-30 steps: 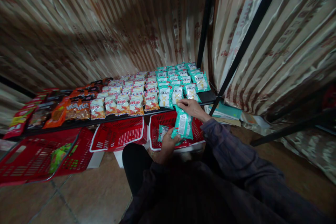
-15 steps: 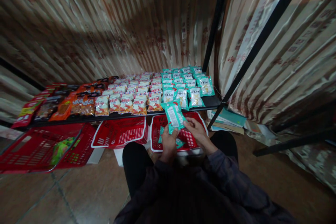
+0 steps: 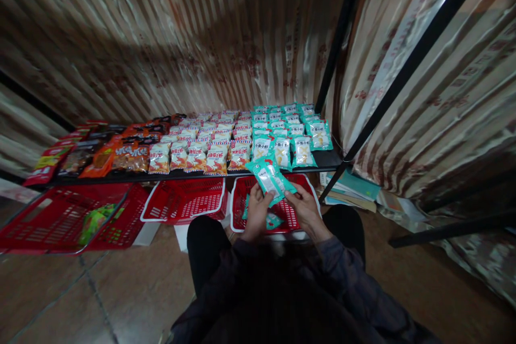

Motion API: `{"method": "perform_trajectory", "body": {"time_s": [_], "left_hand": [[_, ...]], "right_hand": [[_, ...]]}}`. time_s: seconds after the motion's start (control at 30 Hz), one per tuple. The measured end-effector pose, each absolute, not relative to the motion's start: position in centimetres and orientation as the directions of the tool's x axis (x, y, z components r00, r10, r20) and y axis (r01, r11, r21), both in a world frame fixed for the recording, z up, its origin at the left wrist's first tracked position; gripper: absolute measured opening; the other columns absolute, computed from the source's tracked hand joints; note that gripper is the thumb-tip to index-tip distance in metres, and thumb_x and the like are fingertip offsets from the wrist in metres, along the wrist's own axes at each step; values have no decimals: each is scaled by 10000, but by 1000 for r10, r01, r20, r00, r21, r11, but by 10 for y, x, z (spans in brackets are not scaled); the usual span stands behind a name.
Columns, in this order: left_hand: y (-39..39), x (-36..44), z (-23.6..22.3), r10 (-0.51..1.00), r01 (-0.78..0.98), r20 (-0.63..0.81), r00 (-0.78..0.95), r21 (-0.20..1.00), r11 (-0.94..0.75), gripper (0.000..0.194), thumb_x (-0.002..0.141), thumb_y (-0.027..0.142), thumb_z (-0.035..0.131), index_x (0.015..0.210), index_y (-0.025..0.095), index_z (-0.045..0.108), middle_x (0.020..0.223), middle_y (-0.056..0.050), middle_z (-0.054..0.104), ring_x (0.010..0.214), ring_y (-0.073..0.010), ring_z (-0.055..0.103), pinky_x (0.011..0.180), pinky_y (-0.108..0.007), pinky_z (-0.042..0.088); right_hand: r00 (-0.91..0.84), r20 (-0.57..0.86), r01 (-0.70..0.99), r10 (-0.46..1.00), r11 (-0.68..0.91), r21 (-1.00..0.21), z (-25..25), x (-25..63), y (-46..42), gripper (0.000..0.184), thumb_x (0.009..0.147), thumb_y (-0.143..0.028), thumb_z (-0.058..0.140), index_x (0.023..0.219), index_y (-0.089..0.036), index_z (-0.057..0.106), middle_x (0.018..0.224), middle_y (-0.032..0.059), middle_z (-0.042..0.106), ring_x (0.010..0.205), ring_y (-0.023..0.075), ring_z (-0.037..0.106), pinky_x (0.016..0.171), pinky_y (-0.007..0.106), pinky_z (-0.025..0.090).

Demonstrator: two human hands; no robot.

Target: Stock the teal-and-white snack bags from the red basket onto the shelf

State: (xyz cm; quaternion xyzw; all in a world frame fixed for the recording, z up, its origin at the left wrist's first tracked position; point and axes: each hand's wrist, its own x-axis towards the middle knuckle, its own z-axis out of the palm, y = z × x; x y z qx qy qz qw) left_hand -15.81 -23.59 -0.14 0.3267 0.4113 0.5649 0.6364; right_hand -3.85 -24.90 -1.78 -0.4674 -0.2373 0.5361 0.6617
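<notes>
Both my hands hold one teal snack packet (image 3: 269,177) over a red basket (image 3: 244,201) on the floor. My left hand (image 3: 257,214) grips its lower left edge. My right hand (image 3: 303,207) pinches its lower right side. The packet's white back label faces me. Another teal packet (image 3: 273,220) lies inside that basket. Just beyond, a low black shelf (image 3: 322,158) carries rows of teal packets (image 3: 288,131) on its right end.
Red-and-white snack packets (image 3: 209,145) and orange and dark bags (image 3: 116,153) fill the shelf's middle and left. Two more red baskets (image 3: 183,201) (image 3: 48,226) sit on the floor; the leftmost holds a green packet (image 3: 94,220). Books (image 3: 352,185) lie at right. Striped curtains hang behind.
My right hand came back from the shelf and joined the left on the teal packet. The packet was turned and raised slightly, tilting left.
</notes>
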Motion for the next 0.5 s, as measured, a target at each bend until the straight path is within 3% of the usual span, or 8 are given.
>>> {"method": "perform_trajectory", "body": {"time_s": [0.1, 0.33, 0.5], "left_hand": [[-223, -167, 17, 992, -445, -119, -28, 891, 94, 508, 641, 355, 775, 1077, 198, 566, 1140, -90, 676, 1049, -216, 637, 912, -342, 469], [-184, -194, 38, 990, -291, -72, -119, 956, 35, 459, 536, 438, 819, 858, 148, 666, 786, -24, 688, 739, -151, 616, 755, -291, 464], [-173, -205, 45, 996, -102, -65, 57, 992, 70, 421, 464, 429, 851, 750, 149, 719, 723, -16, 684, 695, -141, 577, 719, -276, 448]], "right_hand": [[286, -210, -497, 935, -43, -867, -18, -36, -252, 496, 476, -375, 876, 917, -229, 702, 737, -20, 723, 664, 154, 637, 684, 294, 504], [262, -178, -423, 949, -53, -905, -22, -25, -255, 506, 488, -434, 864, 929, -242, 708, 756, -14, 719, 648, 157, 620, 649, 293, 495], [268, -170, -371, 948, -62, -927, -23, -17, -255, 531, 468, -457, 865, 925, -237, 710, 756, -9, 718, 668, 174, 631, 670, 313, 506]]}}
